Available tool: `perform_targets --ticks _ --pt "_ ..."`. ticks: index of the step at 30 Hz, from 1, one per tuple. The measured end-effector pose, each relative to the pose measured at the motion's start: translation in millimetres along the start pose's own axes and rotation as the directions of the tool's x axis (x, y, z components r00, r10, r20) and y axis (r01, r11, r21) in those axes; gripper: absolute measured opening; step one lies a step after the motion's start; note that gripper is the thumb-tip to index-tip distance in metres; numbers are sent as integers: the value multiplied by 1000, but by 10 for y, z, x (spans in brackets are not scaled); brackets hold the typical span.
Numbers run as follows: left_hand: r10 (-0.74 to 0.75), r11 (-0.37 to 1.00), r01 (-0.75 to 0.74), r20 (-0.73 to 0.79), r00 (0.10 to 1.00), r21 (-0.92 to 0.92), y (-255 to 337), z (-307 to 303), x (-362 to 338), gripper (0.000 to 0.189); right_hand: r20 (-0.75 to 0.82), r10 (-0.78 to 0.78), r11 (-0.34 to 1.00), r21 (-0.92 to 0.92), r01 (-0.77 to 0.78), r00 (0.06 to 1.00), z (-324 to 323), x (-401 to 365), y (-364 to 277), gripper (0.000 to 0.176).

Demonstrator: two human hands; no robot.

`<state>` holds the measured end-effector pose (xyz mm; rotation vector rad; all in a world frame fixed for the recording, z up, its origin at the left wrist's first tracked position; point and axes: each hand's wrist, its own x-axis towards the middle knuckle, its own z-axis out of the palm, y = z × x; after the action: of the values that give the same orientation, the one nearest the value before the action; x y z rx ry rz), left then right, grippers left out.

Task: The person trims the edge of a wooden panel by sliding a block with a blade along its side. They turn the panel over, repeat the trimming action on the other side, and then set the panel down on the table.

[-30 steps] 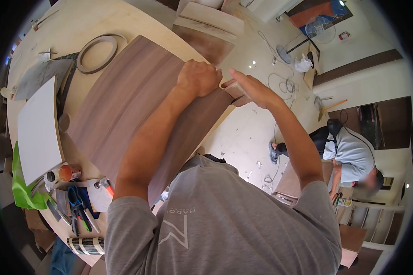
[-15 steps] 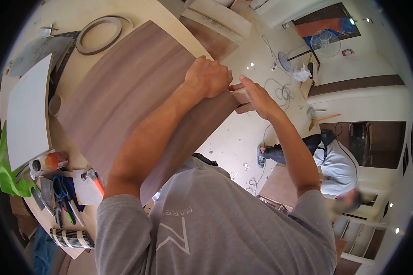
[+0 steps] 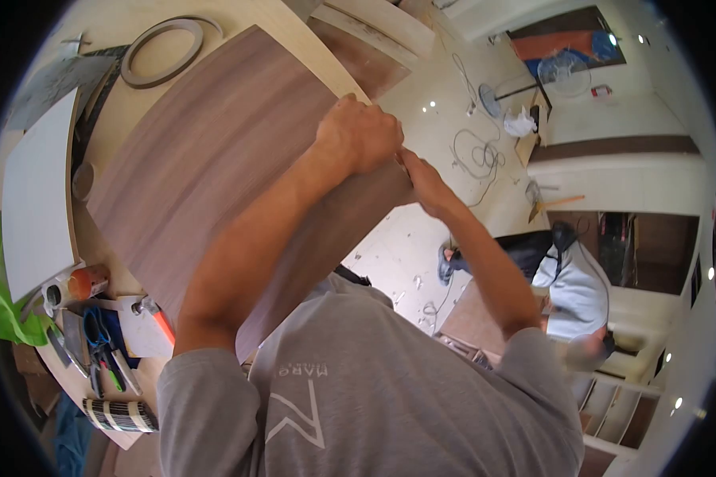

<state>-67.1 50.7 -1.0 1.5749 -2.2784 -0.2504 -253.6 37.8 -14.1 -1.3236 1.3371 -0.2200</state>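
Note:
A brown wood-grain panel (image 3: 215,151) lies tilted across the workbench, reaching toward my body. My left hand (image 3: 359,133) is closed in a fist over its far right edge, thumb side toward my other hand. My right hand (image 3: 428,184) is closed beside it, against the panel's right edge. The small wooden block it grips, seen half a second ago, is now almost wholly hidden behind the fingers and the edge.
On the bench lie a roll of edge banding (image 3: 163,52), a white board (image 3: 40,199), an orange-labelled jar (image 3: 87,281), a hammer (image 3: 157,318) and scissors (image 3: 97,327). Cables (image 3: 477,155) trail on the floor. To the right a person (image 3: 577,294) bends over another panel.
My right hand has moved slightly left and down along the panel's edge, taking the block out of sight. The left hand keeps its hold. The view has shifted a little.

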Motion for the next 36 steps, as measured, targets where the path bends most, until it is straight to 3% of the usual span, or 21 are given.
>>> perform_targets --ticks 1,4,7,9,10,13,16,19,22,23,24,26,28,29,30,31,33,34,35,36 --pt "-18 1000 18 9 1000 -9 -14 -26 13 45 7 -22 992 124 21 1000 8 103 54 62" --pt "-43 999 45 58 997 -22 -9 -33 -26 46 136 136 931 322 -174 981 -62 69 108 64" --pt "-5 1000 5 28 1000 -8 -31 44 -45 47 104 120 989 75 -129 987 -219 82 169 72" --pt "1 1000 -1 -2 1000 -3 -39 43 -21 47 86 141 988 48 -146 986 -322 36 166 75" --pt "-16 1000 16 -4 1000 0 -20 17 -22 48 74 147 988 42 -151 986 -377 5 168 76" --pt "-57 998 57 12 998 -7 14 -30 -25 50 86 122 956 257 -140 989 -496 -76 386 81" --pt "-111 993 108 60 992 52 28 -42 -13 48 158 -30 776 627 -77 987 -609 -138 772 80" --pt "-148 988 147 26 989 57 6 34 -13 47 108 -197 436 900 -12 974 -592 -258 1049 75" --pt "-123 992 124 -57 991 20 37 9 -50 39 59 -360 62 997 -39 931 -510 -376 1196 70" --pt "-113 993 114 -87 990 9 53 -13 -58 36 57 -379 1 998 -61 924 -485 -395 1237 69" --pt "-1 1000 -1 -248 969 -9 72 -10 -57 33 61 -396 -54 994 -90 916 -460 -411 1278 68" --pt "201 972 -233 -545 814 12 115 -10 -63 26 54 -437 -104 988 -111 898 -404 -422 1302 67" --pt "29 988 -105 -544 839 -110 388 -134 -219 25 24 -478 -103 991 -83 878 -407 -456 1231 69" --pt "-62 984 -39 -535 843 -175 598 -204 -340 25 -54 -494 -26 999 47 868 -414 -478 1177 71" --pt "-249 899 87 -338 908 -430 884 -334 -464 28 -128 -513 48 983 178 848 -414 -515 1099 73" --pt "-385 737 243 -96 918 -631 1135 -410 -572 32 -197 -539 119 945 305 819 -417 -565 1003 76" --pt "-340 483 460 325 883 -745 1342 -323 -687 43 -346 -687 291 674 678 639 -436 -778 671 81" --pt "-282 313 410 329 901 -857 1455 -234 -713 48 -374 -769 325 468 821 518 -431 -855 557 84" --pt "-223 125 346 313 923 -930 1560 -123 -726 54 -367 -830 274 387 881 419 -408 -897 533 95" --pt "-169 -72 271 279 945 -960 1611 -60 -723 60 -286 -891 318 164 934 353 -464 -937 523 95"
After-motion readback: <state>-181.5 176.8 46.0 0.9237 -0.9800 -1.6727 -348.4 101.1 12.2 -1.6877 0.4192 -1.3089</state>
